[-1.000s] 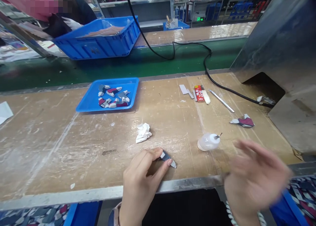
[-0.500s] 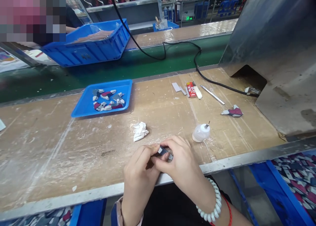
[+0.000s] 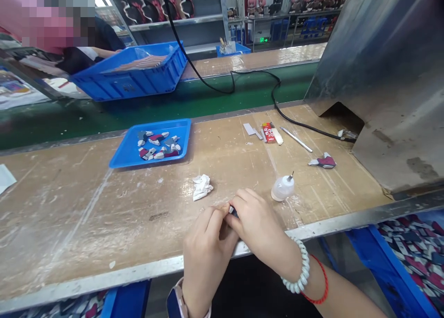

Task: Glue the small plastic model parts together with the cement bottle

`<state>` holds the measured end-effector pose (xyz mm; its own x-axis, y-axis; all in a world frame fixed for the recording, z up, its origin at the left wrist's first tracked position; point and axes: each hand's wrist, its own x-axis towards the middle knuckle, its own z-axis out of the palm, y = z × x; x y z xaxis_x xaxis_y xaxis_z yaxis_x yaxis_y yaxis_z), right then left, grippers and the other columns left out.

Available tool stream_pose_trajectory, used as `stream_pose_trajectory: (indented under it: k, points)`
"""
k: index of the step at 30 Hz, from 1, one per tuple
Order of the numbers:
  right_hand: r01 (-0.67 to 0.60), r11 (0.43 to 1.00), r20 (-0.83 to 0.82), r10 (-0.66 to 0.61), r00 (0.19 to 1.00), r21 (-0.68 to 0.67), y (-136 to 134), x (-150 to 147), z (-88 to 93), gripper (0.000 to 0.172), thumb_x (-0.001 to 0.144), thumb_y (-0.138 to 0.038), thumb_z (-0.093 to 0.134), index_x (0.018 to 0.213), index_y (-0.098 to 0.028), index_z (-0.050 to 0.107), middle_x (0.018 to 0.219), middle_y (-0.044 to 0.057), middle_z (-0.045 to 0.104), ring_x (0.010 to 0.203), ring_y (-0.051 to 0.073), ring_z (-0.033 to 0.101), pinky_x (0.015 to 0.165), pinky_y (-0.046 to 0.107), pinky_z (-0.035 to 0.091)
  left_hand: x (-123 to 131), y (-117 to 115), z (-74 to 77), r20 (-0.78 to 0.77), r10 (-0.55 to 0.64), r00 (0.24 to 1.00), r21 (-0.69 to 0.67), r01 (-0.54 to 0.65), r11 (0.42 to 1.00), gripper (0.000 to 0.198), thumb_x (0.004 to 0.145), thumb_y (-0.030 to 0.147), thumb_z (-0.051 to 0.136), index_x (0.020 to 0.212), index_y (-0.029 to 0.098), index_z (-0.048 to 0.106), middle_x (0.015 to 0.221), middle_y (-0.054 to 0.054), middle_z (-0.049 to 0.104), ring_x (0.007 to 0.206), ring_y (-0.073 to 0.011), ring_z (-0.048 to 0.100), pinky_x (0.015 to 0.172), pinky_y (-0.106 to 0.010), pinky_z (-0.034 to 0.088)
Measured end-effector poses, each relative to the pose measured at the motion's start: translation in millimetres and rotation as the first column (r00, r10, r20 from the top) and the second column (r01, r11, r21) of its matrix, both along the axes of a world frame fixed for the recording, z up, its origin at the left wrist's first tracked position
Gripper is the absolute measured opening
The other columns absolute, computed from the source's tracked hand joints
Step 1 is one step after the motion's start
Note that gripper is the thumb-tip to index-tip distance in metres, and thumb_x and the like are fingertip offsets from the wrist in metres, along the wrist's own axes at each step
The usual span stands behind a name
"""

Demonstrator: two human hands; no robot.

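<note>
Close together at the table's front edge, my left hand (image 3: 211, 237) and my right hand (image 3: 252, 218) are both closed on one small dark grey and white piece (image 3: 233, 210). Fingers cover most of it, so its full shape is hidden. Just beyond my hands lies a crumpled white tissue (image 3: 202, 187). To the right stands a small translucent squeeze bottle (image 3: 282, 187) with a thin metal tip. Farther right rests a maroon, grey and white moulded piece (image 3: 324, 161). A blue tray (image 3: 116, 157) at the back left holds several similar pieces.
A red box (image 3: 268, 133), a white pen-like stick (image 3: 296, 140) and a black cable (image 3: 305, 122) lie toward the back. A metal housing (image 3: 374, 86) stands at right. Below the table edge is a blue bin (image 3: 376, 258) of pieces. Across the green strip, a person is beside a blue crate (image 3: 128, 86).
My hands have drawn closer around the piece, and less of it shows. The view has shifted a little, so the table things appear slightly displaced.
</note>
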<state>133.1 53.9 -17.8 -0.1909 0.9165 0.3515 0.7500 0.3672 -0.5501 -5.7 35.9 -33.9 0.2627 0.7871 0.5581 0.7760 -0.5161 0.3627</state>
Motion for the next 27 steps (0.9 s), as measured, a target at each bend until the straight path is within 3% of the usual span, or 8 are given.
stream_pose_trajectory:
  k: [9, 16, 21, 27]
  points:
    - [0.03, 0.989, 0.012, -0.032, 0.999, 0.143, -2.8, -4.6, -12.5, 0.019, 0.079, -0.009, 0.08, 0.073, -0.016, 0.062, 0.075, 0.002, 0.06, 0.072, 0.022, 0.056, 0.063, 0.036, 0.043, 8.4, -3.1, -6.9, -0.021, 0.083, 0.996, 0.041, -0.082, 0.996, 0.012, 0.095, 0.015, 0.051, 0.101, 0.019, 0.061, 0.081, 0.0, 0.061, 0.069, -0.0164, 0.059, 0.063, -0.025, 0.043]
    - [0.047, 0.985, -0.034, -0.042, 0.999, 0.168, -6.3, -7.4, -17.1, 0.025, 0.077, -0.007, 0.081, 0.072, -0.017, 0.058, 0.075, 0.001, 0.06, 0.07, 0.02, 0.055, 0.061, 0.034, 0.041, 6.5, -2.2, -6.2, -0.028, 0.069, 0.997, 0.082, -0.067, 0.994, 0.014, 0.1, 0.016, 0.048, 0.094, 0.018, 0.061, 0.077, 0.0, 0.058, 0.068, -0.0155, 0.057, 0.064, -0.025, 0.043]
    - [0.05, 0.973, -0.065, -0.036, 0.997, 0.226, -7.2, -8.4, -22.6, 0.026, 0.1, -0.018, 0.053, 0.074, -0.017, 0.056, 0.073, 0.003, 0.057, 0.067, 0.02, 0.051, 0.059, 0.033, 0.037, 8.1, -2.5, -3.3, -0.044, 0.071, 0.996, 0.086, -0.068, 0.994, 0.02, 0.099, 0.01, 0.045, 0.088, 0.018, 0.059, 0.072, 0.0, 0.054, 0.064, -0.0152, 0.052, 0.06, -0.025, 0.043]
    - [-0.048, 0.996, -0.188, 0.061, 0.98, 0.069, -11.5, -0.9, -20.2, 0.026, 0.104, -0.026, 0.048, 0.08, -0.017, 0.055, 0.078, 0.004, 0.058, 0.074, 0.02, 0.051, 0.061, 0.032, 0.038, 14.3, -5.3, 5.0, -0.075, 0.062, 0.995, 0.058, -0.058, 0.997, 0.021, 0.099, 0.006, 0.044, 0.094, 0.014, 0.063, 0.077, -0.004, 0.06, 0.068, -0.0171, 0.056, 0.062, -0.028, 0.048]
